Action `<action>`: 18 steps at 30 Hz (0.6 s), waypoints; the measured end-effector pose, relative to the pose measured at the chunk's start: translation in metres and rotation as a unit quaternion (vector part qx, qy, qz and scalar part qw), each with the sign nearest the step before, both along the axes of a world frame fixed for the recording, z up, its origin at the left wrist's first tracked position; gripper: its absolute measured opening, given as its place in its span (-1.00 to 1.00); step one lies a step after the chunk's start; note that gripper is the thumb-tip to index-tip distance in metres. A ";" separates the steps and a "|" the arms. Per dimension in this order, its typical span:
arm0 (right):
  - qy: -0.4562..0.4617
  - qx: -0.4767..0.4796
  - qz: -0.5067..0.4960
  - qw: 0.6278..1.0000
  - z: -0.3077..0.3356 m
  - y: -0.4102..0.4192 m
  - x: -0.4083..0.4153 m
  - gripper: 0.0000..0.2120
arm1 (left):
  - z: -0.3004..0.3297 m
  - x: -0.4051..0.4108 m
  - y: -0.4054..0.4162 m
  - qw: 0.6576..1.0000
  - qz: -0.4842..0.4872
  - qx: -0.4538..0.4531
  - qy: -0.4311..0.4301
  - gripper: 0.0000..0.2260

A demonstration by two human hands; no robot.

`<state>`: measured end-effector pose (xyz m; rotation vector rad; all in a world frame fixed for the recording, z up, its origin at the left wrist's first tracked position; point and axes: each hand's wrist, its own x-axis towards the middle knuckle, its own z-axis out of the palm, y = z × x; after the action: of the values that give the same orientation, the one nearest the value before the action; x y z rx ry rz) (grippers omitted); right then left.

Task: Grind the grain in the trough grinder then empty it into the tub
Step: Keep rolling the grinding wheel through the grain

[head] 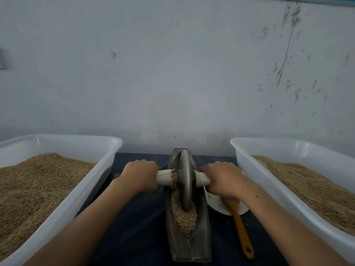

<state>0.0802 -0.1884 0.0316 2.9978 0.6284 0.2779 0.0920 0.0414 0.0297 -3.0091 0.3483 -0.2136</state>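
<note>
A dark metal trough grinder lies lengthwise on the dark cloth in front of me. Its grey grinding wheel stands upright in the groove, around the middle. Tan grain fills the near half of the groove. My left hand grips the pale wrapped axle handle on the wheel's left. On the wheel's other side my right hand grips the other end of the handle. A white tub of grain stands to the right, and another white tub of grain stands to the left.
An orange-handled spoon rests with its head on a white dish just right of the trough, partly under my right wrist. A pale scuffed wall rises close behind the table.
</note>
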 end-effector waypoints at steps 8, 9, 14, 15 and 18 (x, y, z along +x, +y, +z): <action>-0.034 0.005 -0.013 0.999 -0.006 0.000 0.003 -0.86 | -0.003 0.001 -0.001 0.998 0.001 0.001 -0.061 -0.75; -0.066 0.006 -0.017 0.998 -0.011 0.000 0.004 -0.88 | -0.006 0.002 -0.002 0.996 0.001 -0.003 -0.085 -0.78; -0.128 0.026 -0.033 0.991 -0.021 0.001 0.010 -0.91 | -0.011 0.002 -0.004 0.989 -0.002 -0.029 -0.146 -0.85; -0.125 0.026 -0.031 0.991 -0.021 0.001 0.009 -0.92 | -0.011 0.002 -0.003 0.990 -0.005 -0.028 -0.139 -0.84; -0.086 0.012 -0.021 0.996 -0.014 0.001 0.006 -0.91 | -0.008 0.003 -0.001 0.995 -0.009 -0.013 -0.094 -0.79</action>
<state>0.0859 -0.1876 0.0176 2.9628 0.5480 0.5389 0.0947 0.0399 0.0220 -2.9798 0.3555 -0.5030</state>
